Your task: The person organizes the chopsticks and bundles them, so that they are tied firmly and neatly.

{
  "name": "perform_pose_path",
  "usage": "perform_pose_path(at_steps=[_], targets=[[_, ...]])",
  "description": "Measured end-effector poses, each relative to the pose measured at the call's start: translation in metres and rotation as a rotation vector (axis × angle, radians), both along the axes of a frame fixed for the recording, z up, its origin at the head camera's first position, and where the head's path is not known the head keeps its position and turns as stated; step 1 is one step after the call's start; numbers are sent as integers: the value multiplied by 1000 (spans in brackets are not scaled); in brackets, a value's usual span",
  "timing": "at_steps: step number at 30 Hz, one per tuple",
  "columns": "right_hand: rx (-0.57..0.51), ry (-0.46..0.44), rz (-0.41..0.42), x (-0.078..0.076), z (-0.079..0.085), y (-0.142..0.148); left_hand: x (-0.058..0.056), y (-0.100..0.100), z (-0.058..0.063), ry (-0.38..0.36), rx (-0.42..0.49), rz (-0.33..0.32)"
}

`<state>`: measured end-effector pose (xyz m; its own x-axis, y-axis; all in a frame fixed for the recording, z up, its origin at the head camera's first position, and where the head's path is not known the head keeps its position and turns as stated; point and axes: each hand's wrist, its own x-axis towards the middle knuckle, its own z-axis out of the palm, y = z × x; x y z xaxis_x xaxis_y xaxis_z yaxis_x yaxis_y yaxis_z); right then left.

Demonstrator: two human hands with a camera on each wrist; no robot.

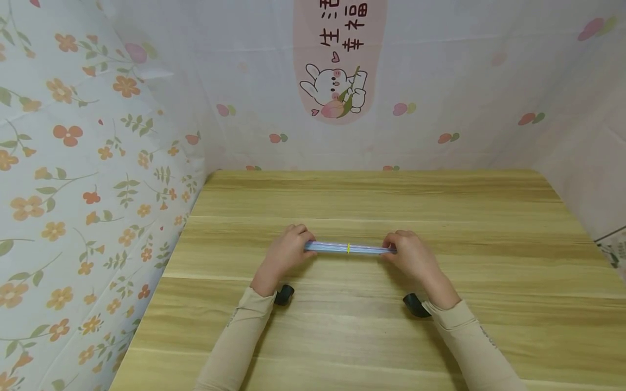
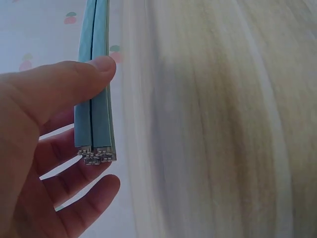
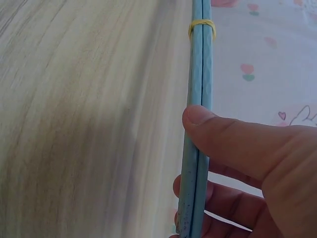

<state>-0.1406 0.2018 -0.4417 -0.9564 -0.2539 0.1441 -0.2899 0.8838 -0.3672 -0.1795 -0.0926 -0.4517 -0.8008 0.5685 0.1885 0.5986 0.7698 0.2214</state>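
Beige sleeves (image 1: 235,342) cover both my forearms, which reach over a bare wooden table (image 1: 371,336) walled by floral cloth (image 1: 73,190) on my left and a pale sheet with a rabbit print (image 1: 335,89) ahead. My left hand (image 1: 286,251) and right hand (image 1: 408,254) each pinch one end of a bundle (image 1: 348,248), thumb on top and fingers beneath, holding it level between them just above the table's middle. It is a stack of thin light-blue strips with greyish ends, bound at the centre by a yellow band (image 3: 201,25).
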Motion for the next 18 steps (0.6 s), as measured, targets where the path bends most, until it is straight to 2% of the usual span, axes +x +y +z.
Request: perform_pose_path(at_steps=[4,12,18], targets=[[-4,4,-5,0,-1,-1,1,0,-1,-14,13,12],[6,-4,-25,1,-5,-1,1,-1,-4,29,-6,1],[3,27,-38,2,-8,-2,0,-1,-7,24,-14,5]])
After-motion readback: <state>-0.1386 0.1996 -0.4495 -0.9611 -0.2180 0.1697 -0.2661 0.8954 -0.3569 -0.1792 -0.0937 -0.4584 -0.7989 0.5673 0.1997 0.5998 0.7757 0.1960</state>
